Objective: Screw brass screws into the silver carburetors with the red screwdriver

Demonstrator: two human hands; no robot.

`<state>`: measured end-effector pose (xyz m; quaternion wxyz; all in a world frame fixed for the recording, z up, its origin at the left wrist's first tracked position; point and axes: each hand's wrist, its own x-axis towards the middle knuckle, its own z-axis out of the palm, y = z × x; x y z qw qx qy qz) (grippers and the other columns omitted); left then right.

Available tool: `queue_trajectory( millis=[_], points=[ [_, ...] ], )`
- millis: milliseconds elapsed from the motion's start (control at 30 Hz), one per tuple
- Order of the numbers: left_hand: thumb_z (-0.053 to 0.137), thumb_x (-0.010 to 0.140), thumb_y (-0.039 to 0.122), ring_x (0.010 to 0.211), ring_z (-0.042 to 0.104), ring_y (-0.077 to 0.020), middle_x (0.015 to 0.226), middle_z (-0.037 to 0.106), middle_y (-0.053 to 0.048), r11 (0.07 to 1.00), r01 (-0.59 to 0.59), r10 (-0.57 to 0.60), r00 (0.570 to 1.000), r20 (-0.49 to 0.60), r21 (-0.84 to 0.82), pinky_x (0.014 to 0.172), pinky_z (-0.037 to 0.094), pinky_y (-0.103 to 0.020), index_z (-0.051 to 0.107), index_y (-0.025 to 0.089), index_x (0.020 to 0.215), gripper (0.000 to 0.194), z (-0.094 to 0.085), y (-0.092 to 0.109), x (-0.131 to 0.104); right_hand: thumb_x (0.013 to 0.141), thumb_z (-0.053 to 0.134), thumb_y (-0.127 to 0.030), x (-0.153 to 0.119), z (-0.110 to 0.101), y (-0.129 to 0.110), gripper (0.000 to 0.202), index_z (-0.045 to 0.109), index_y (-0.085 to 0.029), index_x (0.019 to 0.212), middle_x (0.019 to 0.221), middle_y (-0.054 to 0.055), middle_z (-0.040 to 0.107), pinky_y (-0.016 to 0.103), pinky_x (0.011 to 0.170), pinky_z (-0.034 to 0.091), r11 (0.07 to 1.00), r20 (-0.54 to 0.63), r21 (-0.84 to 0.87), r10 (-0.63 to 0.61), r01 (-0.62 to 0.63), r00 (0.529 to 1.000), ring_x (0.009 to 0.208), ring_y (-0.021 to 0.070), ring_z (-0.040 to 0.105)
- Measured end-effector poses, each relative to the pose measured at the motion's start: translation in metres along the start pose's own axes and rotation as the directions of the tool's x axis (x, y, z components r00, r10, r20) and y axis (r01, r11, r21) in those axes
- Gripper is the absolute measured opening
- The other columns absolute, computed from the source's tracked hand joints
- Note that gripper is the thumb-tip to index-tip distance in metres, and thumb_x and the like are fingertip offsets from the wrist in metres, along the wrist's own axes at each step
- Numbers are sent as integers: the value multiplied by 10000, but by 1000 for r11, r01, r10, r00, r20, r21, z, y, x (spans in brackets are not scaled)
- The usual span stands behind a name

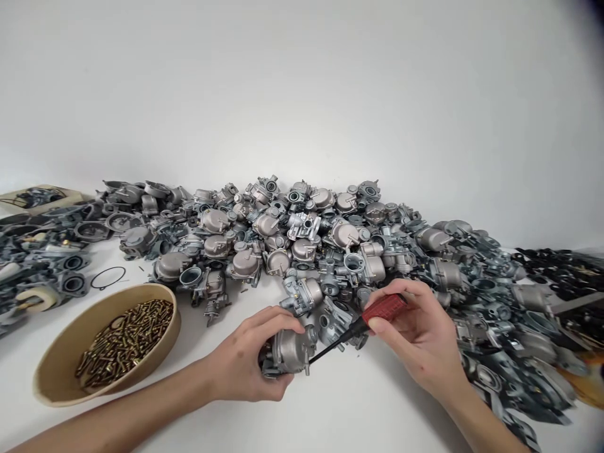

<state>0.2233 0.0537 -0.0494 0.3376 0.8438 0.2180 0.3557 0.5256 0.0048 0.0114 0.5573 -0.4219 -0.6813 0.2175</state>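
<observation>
My left hand (248, 362) grips a grey metal carburetor (290, 349) low on the white table, just in front of the big pile. My right hand (418, 330) holds a screwdriver with a red handle (383, 308); its black shaft (333, 345) slants down and left, and the tip touches the right side of the held carburetor. Both forearms come in from the bottom edge.
A large heap of carburetors (302, 239) runs across the table from left to right. A tan bowl (56, 371) of brass screws (125, 343) sits at the lower left. A black O-ring (108, 277) lies behind it. Dark parts (561, 270) pile at the right.
</observation>
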Motion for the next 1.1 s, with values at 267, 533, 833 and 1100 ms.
queue_trajectory(
  millis=[267,533,833,1100],
  points=[
    [793,827,180,1099,707,-314,1270,735,-86,985,-19,2,995,99,172,933,572,-392,552,286,1345,581,-7,4,0,998,680,-143,9,-13,-11,162,719,-240,1122,945,82,750,298,716,619,978,250,-124,-130,165,959,874,227,747],
    [902,782,236,1021,706,-310,1233,757,-63,960,27,-60,992,112,278,806,548,-346,544,299,1313,643,-6,2,-2,942,760,-147,7,-15,-12,202,730,-263,1106,780,6,747,235,527,530,940,235,-237,-190,246,953,563,150,655],
    [926,761,230,1010,710,-299,1217,756,-54,959,16,-47,994,102,282,800,546,-331,545,295,1315,675,-5,0,-3,979,688,-157,6,-13,-10,251,720,-265,1203,941,74,778,286,656,608,961,275,-174,-162,214,948,828,232,764],
    [902,792,245,993,705,-294,1203,753,-55,959,7,-38,994,106,282,798,540,-327,536,299,1320,645,-6,1,-3,942,709,-153,9,-15,-10,215,745,-246,1132,927,77,781,313,642,601,930,344,-204,-224,305,912,726,218,735]
  ],
)
